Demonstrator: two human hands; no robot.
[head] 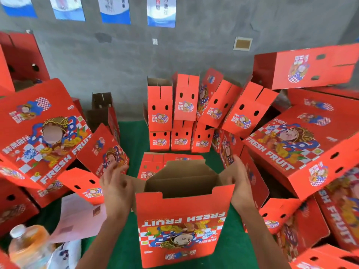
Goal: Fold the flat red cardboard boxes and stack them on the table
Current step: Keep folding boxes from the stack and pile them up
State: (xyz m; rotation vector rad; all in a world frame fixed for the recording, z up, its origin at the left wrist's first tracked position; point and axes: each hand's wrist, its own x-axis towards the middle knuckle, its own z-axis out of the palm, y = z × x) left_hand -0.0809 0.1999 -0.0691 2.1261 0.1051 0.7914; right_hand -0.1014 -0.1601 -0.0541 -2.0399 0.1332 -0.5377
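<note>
Squaring the half-erected red box point(182, 220) at 6 o'clock on the green bench point(132, 136): left hand point(116, 183) and right hand point(240, 183) flank its side flaps, fingers extended, gripping nothing. Best practice is probably pressing both flaps inward evenly, keeping the corners square.

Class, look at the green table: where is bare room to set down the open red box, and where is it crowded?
Bare green cloth lies between the leaning left-hand boxes and the upright back stack. The right side is crowded.
</note>
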